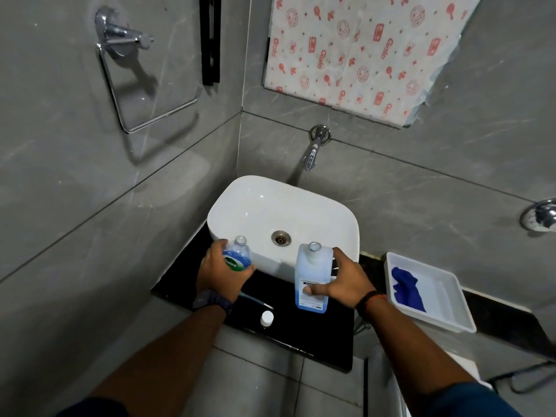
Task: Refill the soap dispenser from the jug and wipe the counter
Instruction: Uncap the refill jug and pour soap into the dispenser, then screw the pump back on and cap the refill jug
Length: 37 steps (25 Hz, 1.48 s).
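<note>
My left hand (219, 273) grips a small clear soap dispenser bottle (238, 254) with blue liquid and a green label. Its neck is uncapped, and it stands at the basin's front left. My right hand (340, 281) holds the translucent jug (313, 275), which stands upright on the black counter (316, 341) with its mouth uncapped and blue liquid low inside. A white cap (267, 318) lies on the counter between my wrists. The pump tube (255, 300) rests beside it.
A white basin (249, 206) sits on the counter under a wall tap (314, 149). At the right, a white tray (442, 299) holds a blue cloth (407, 288). Grey tiled walls close in on the left and behind. A towel ring (144, 85) hangs on the left wall.
</note>
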Motion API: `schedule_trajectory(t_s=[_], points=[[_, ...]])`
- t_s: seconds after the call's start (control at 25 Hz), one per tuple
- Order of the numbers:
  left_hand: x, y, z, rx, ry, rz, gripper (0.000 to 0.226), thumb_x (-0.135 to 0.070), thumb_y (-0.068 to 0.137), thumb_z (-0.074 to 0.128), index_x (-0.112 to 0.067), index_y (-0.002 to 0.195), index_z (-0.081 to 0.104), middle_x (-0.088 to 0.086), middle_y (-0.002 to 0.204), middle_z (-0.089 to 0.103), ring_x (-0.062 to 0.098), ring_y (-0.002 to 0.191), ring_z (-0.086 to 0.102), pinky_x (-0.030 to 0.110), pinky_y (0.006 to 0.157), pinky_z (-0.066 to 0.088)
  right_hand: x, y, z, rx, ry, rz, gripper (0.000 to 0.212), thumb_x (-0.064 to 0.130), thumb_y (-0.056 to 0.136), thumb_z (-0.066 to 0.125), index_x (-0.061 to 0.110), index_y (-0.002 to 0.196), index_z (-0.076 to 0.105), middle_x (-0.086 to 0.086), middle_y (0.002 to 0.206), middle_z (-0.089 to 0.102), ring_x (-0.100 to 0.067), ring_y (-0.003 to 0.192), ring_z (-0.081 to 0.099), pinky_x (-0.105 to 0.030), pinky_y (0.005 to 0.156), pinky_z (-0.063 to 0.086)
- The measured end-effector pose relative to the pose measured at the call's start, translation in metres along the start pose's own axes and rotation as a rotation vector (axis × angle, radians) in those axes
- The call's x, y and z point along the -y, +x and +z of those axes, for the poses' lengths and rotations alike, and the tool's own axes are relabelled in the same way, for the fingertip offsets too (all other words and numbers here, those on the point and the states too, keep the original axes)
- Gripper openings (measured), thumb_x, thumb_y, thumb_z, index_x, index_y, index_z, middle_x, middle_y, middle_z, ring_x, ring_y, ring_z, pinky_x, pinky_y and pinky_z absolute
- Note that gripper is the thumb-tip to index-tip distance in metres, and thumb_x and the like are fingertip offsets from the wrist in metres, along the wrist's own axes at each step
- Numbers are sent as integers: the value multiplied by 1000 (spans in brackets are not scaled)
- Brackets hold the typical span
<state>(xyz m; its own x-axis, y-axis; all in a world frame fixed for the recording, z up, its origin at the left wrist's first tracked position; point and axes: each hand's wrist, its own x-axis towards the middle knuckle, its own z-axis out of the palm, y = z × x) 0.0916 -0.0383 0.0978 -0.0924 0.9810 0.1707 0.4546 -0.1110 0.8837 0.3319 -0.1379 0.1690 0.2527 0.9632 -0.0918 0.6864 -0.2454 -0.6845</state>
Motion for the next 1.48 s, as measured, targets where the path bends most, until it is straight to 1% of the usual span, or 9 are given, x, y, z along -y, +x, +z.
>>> schedule_trajectory(t_s=[0.2, 0.4, 0.72, 0.96, 1.12, 1.2, 1.28, 1.4, 1.48], points=[[63, 25, -21, -91, 4, -18, 77, -38, 39, 91, -40, 100, 43, -9, 94, 55, 13, 79, 55, 28, 68, 48, -42, -1, 48, -118, 179, 32, 74, 33, 51, 95, 32, 110, 52, 9, 104, 65, -7, 93, 62, -14, 68, 49], [113, 38, -20, -137, 52, -21, 79, -33, 41, 92, -29, 106, 48, 9, 104, 64, 16, 85, 54, 30, 73, 44, -84, 2, 78, -194, 270, 58, 71, 19, 53, 94, 41, 107, 53, 13, 108, 65, -4, 99, 62, -16, 72, 52], [152, 33, -11, -85, -28, -92, 75, -33, 45, 91, -29, 105, 48, 5, 107, 62, 13, 88, 54, 27, 75, 45, -117, 1, 91, -140, 267, 28, 76, 28, 54, 95, 43, 115, 52, 16, 114, 65, 4, 101, 60, -10, 79, 48], [162, 39, -11, -121, -18, -114, 75, -40, 43, 89, -32, 104, 46, 8, 108, 61, 14, 90, 53, 32, 80, 46, -117, -3, 98, -159, 358, 58, 82, 36, 49, 96, 34, 120, 53, 11, 115, 66, -6, 105, 62, -33, 90, 52], [162, 38, -13, -118, -7, -118, 77, -40, 42, 90, -30, 105, 47, 9, 110, 62, 16, 92, 54, 31, 80, 45, -93, -15, 100, -517, 44, -41, 78, 58, 65, 72, 13, 125, 48, -7, 122, 55, -23, 114, 50, -40, 97, 40], [161, 37, -14, -119, 7, -108, 78, -40, 42, 90, -28, 105, 48, 10, 110, 63, 18, 92, 56, 31, 80, 45, -67, -15, 100, -764, -184, -138, 74, 60, 68, 62, 4, 116, 52, -17, 112, 54, -32, 107, 48, -38, 91, 34], [157, 36, -15, -112, 9, -110, 79, -38, 42, 91, -24, 108, 48, 12, 112, 62, 26, 97, 59, 33, 82, 46, -37, -9, 106, -841, -242, -289, 65, 57, 68, 62, 3, 104, 55, -20, 99, 54, -34, 96, 50, -39, 82, 35], [152, 34, -15, -123, 18, -109, 81, -33, 44, 91, -18, 111, 49, 14, 113, 62, 32, 100, 59, 36, 83, 48, 5, 11, 133, -629, -155, -488, 43, 42, 73, 69, 5, 93, 60, -14, 87, 56, -29, 83, 52, -36, 72, 40], [148, 32, -16, -122, 12, -106, 79, -30, 44, 92, -18, 110, 50, 14, 112, 63, 30, 99, 59, 34, 82, 46, 23, 31, 158, -355, -174, -451, 29, 30, 80, 69, 9, 97, 60, -11, 89, 58, -28, 84, 53, -38, 71, 44]])
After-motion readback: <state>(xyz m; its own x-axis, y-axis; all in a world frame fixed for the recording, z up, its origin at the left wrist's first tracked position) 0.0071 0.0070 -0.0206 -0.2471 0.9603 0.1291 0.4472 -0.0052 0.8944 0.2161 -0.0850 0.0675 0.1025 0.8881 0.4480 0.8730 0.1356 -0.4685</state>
